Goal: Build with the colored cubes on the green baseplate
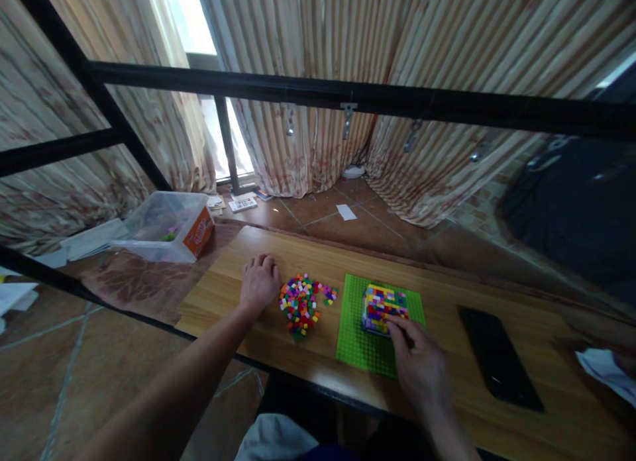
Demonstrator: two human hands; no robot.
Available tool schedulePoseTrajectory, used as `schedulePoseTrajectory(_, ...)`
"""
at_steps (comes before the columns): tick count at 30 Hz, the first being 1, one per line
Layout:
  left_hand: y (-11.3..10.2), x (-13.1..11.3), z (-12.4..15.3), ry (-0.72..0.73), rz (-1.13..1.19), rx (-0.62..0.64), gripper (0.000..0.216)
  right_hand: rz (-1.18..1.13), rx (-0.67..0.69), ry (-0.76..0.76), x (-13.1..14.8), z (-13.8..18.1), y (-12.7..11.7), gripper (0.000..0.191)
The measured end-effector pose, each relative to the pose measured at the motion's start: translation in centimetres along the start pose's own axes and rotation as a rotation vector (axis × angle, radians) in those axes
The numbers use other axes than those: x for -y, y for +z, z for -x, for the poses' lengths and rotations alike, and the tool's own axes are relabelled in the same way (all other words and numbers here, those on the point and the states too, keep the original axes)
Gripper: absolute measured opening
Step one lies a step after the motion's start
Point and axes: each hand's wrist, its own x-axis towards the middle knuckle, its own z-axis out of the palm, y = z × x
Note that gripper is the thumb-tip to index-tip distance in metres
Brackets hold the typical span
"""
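My left hand [259, 282] rests on the tabletop with its fingers loosely apart, holding nothing that I can see. Right beside it lies a loose pile of small coloured cubes [299, 305]. A green studded baseplate [352, 342] lies to the right of the pile. On it stands a block of many small coloured cubes [385, 303], packed in rows. My right hand [420, 355] reaches over the baseplate, thumb and fingertips pinched together at the block's near right side. Whatever sits between those fingertips is too small to make out.
The wooden table [223, 282] carries a black flat slab [499, 358] at right. On the floor at left stands a clear plastic bin [163, 226] with an orange label. A black metal rail [318, 90] crosses in front, with curtains [308, 143] behind. White paper [609, 375] lies far right.
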Motion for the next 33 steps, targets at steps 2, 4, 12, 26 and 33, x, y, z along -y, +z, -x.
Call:
schedulePoseTrajectory(2, 0.0, 0.0, 0.0, -0.002, 0.003, 0.001, 0.023, 0.009, 0.010, -0.025, 0.1, -0.1, 0.3, 0.041)
schedulePoseTrajectory(4, 0.0, 0.0, 0.0, -0.003, 0.002, -0.001, 0.023, 0.017, -0.008, -0.071, 0.1, -0.2, 0.6, 0.040)
schedulePoseTrajectory(12, 0.1, -0.1, 0.0, -0.011, 0.003, 0.002, 0.024, 0.051, -0.145, -0.109, -0.5, -0.6, 1.3, 0.037)
schedulePoseTrajectory(26, 0.5, 0.1, 0.0, -0.017, -0.003, 0.000, 0.025, -0.044, -0.191, -0.046, -0.5, -0.5, 1.3, 0.033)
schedulePoseTrajectory(33, 0.3, 0.0, 0.1, -0.026, 0.018, 0.010, 0.024, 0.013, -0.199, -0.043, -0.3, -0.5, 0.5, 0.035)
